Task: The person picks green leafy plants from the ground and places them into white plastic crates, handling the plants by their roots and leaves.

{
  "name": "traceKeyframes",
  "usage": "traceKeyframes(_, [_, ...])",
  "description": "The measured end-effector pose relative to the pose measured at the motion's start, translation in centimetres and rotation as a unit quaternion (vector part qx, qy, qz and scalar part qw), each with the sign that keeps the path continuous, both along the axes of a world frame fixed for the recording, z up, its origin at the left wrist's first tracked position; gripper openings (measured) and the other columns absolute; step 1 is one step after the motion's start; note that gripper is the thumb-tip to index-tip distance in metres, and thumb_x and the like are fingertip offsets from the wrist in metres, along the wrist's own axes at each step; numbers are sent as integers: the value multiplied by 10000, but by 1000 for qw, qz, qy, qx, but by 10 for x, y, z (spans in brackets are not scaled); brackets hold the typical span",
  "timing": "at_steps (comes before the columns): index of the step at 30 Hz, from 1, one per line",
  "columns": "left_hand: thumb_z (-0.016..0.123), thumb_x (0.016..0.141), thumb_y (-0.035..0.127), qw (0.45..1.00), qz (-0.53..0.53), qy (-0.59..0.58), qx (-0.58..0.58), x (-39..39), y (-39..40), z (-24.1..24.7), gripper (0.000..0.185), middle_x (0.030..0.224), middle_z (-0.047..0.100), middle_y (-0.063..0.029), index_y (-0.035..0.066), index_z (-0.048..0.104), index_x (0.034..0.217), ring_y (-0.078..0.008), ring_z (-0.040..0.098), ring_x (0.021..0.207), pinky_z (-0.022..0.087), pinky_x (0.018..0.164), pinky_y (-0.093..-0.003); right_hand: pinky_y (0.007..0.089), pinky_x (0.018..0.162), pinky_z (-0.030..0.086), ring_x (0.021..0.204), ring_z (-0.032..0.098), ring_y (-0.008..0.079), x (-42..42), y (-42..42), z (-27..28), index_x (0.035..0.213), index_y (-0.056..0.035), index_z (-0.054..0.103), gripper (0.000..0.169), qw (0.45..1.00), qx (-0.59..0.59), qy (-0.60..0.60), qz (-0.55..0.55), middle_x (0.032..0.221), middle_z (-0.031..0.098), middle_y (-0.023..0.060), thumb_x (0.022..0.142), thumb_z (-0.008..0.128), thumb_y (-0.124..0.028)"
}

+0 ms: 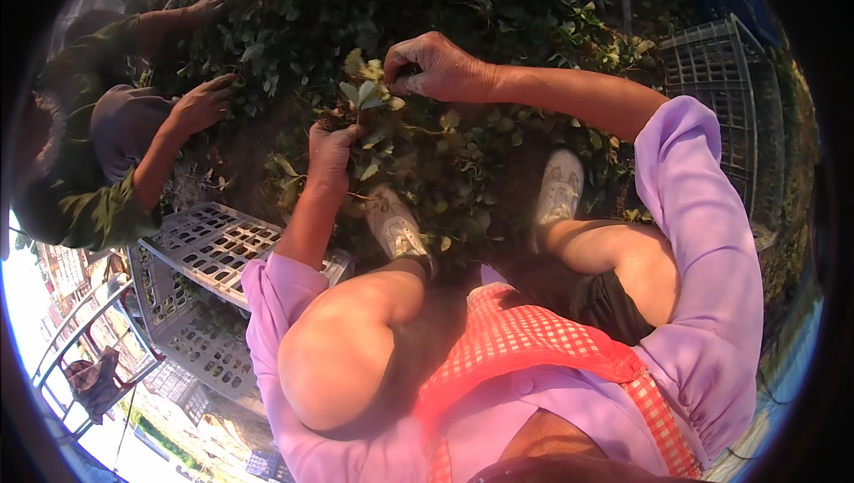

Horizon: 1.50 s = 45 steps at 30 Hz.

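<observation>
My left hand (331, 155) is closed around the base of a small bunch of leafy seedlings (363, 97), which look like strawberry plants. Their leaves point up towards my right hand (437, 68). That hand is curled, with thumb and fingers drawn together right beside the yellowish leaf tips. Whether a leaf is pinched in it is hidden by the fingers. Beneath both hands, a thick heap of similar green plants (427, 156) covers the ground between my shoes and beyond.
A grey plastic crate (220, 249) stands left of my knee, another slatted crate (714, 49) at the right. On the left, a co-worker's hand (203, 106) reaches into the plants. A metal-framed cart or chair (100, 336) with cloth on it lies further left.
</observation>
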<state>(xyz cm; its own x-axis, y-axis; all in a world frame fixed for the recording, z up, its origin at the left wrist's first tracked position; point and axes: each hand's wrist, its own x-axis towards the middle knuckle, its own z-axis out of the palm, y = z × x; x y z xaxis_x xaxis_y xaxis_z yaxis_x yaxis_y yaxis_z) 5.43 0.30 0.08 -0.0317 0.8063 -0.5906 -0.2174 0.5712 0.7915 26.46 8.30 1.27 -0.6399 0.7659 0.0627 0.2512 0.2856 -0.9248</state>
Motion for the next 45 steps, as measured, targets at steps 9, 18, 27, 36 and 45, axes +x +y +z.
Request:
traceKeyframes(9, [581,711,-112,993,28,-108,30,6,1,16,310,949,648,-72,2,614,998,-181,629,823,523,730,-300,360,708,490,836,634,258,7,5,3,976,-53,635,288,989,-9,-133,55,835,656,124,703,648,-142])
traceKeyframes(18, [625,703,-85,990,106,-31,89,-25,18,18,380,1009,630,-71,20,596,1066,-206,599,925,491,813,-325,410,684,506,845,621,310,14,60,-72,779,-78,640,154,923,225,-313,10,801,642,114,635,586,-86])
traceKeyframes(27, [630,692,-97,993,102,13,51,-20,17,8,409,1014,623,-66,3,575,1085,-197,602,916,493,795,-314,443,722,488,915,586,362,-16,40,-135,995,-27,572,242,915,126,-372,94,938,611,186,763,522,-70])
traceKeyframes(36, [631,707,-44,987,117,90,67,-25,18,-2,242,900,653,-54,10,637,943,-156,600,802,467,730,-293,430,698,498,853,603,319,4,45,-149,815,-77,661,161,953,129,-272,24,872,618,131,675,624,-146])
traceKeyframes(45, [623,716,-29,984,126,103,67,-24,16,8,311,977,644,-67,-5,618,1025,-166,594,864,462,776,-293,291,530,463,596,589,113,-17,32,-54,812,-7,615,121,988,-151,9,-23,643,597,45,773,609,-121])
